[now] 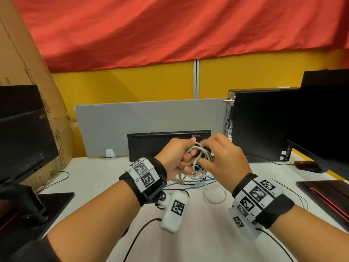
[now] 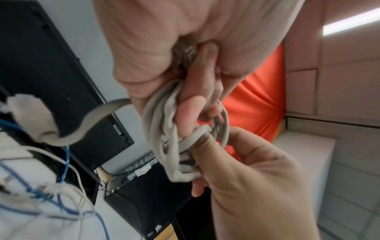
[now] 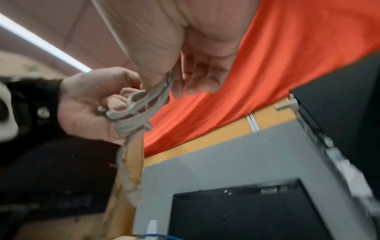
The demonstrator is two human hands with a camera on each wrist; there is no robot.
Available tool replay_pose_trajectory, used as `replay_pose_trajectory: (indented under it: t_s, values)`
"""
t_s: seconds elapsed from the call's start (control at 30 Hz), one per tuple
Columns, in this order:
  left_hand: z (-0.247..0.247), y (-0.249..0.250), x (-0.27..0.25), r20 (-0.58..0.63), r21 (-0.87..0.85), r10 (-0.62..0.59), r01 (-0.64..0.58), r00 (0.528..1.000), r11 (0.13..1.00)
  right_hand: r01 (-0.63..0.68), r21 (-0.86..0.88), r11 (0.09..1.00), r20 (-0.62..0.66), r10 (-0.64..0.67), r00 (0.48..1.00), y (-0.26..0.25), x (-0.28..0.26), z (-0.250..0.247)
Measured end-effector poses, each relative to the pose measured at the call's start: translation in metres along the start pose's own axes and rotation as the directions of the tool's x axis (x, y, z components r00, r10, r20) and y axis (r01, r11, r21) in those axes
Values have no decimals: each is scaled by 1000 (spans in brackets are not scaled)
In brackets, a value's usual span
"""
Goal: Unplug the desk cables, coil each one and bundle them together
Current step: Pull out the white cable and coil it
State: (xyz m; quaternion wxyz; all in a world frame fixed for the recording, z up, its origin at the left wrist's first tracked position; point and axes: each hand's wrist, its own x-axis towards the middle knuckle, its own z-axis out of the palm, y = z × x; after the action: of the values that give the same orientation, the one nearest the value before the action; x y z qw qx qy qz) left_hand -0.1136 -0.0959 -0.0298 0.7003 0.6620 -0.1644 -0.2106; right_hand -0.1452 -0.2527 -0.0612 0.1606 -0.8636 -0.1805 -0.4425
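A grey cable is wound into loops above the middle of the white desk. My left hand grips the coil, fingers curled through its loops. My right hand is close on the coil's right side. Its thumb and fingers pinch a strand of the same cable. The cable's tail hangs down to a loose grey loop on the desk. A blue cable lies tangled under the hands with thin white and black leads.
A black keyboard leans on the grey divider panel behind the hands. A tower PC and monitor stand right, with a mouse. Another monitor and a cardboard box stand left.
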Motion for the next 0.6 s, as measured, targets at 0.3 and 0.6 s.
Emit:
replay_pose_trajectory:
  t_s: [0.3,0.6]
  values:
    - [-6,-2,6,-23,-62,-68,66,997,996,345,-58,937,-229,-348,909,7,-10,5]
    - [-10,-12,9,-130,356,190,-133,973,925,-502,726,470,240,511,825,-8,5,3]
